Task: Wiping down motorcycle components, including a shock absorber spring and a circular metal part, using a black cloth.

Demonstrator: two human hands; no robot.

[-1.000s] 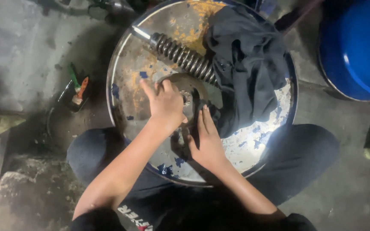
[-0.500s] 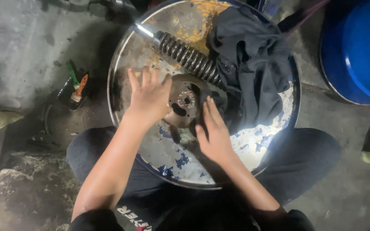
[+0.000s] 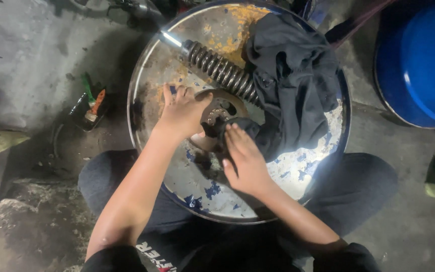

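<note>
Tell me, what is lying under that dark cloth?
The dark cloth covers the lower end of a coil spring shock absorber and part of the round metal tray. Anything else beneath is hidden.

Floor [image 3: 36, 55]: grey concrete, stained, dim. Blue barrel [image 3: 424, 60] at upper right. Small tray [image 3: 89, 108] of tools on floor, left. Stone block [image 3: 6, 221], lower left.
</note>
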